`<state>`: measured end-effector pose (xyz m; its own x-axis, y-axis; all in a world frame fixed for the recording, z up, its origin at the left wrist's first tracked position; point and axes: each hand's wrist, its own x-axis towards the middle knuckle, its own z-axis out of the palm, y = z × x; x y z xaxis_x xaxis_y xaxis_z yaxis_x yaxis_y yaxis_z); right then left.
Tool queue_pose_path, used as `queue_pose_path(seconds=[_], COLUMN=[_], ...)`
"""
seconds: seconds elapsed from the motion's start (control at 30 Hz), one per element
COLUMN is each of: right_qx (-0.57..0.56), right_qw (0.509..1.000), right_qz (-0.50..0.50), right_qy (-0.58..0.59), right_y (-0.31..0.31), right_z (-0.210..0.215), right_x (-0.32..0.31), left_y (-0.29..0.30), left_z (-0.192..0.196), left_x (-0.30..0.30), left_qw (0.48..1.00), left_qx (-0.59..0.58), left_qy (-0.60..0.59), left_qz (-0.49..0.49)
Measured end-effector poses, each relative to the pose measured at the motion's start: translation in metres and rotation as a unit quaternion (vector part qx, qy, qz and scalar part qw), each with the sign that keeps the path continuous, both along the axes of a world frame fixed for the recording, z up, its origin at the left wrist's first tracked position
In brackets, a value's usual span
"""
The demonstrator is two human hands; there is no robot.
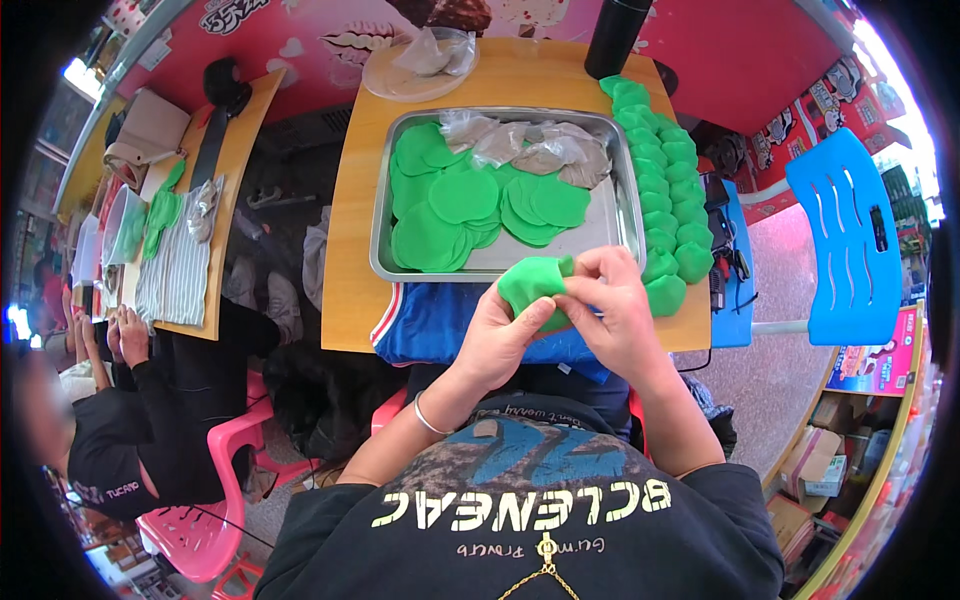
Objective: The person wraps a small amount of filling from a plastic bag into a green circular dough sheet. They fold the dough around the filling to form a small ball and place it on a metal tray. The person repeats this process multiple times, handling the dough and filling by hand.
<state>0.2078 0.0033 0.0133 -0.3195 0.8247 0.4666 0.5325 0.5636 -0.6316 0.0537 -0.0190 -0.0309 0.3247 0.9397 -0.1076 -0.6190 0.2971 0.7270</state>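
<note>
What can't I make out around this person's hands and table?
All in the head view:
Whether the held green sheet encloses anything: hidden by folds and the fingers.
Number of stacked green discs: lower ones covered by upper ones.
Top of the black cylinder: cut off by the upper edge.

From the left hand and right hand, the steel tray's raised near rim stands in the way at 12 o'clock; past it, toward 1 o'clock, there is room above bare metal. Rows of green pieces block 2 to 3 o'clock, and a black cylinder stands beyond the tray, just past 12. Toward 10 o'clock, a hand could pass over the wooden table.
</note>
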Motion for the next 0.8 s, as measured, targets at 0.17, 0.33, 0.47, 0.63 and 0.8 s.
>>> queue_pose_path(seconds=[0.17, 0.33, 0.47, 0.63, 0.8], right_qx=[0.001, 0.04, 0.059, 0.066, 0.006], right_qw=[1.0, 0.998, 0.997, 0.997, 0.998], right_qz=[-0.01, -0.014, -0.003, -0.016, -0.006], right_qy=[-0.002, -0.052, -0.05, -0.047, 0.065], right_y=[0.0, 0.003, 0.002, -0.002, -0.003], right_z=[0.006, 0.018, 0.02, 0.017, 0.009], right_x=[-0.001, 0.004, 0.001, -0.006, -0.008], left_y=[0.0, 0.001, 0.006, 0.01, 0.005], left_z=[0.008, 0.011, 0.007, 0.019, 0.024], left_x=[0.001, -0.001, -0.005, -0.008, -0.005], left_qw=[0.997, 0.999, 0.993, 0.983, 0.974], left_qx=[-0.027, 0.013, 0.096, 0.129, 0.164], left_qy=[-0.069, -0.048, 0.027, 0.07, 0.089], left_qz=[-0.023, 0.014, 0.062, 0.109, 0.132])
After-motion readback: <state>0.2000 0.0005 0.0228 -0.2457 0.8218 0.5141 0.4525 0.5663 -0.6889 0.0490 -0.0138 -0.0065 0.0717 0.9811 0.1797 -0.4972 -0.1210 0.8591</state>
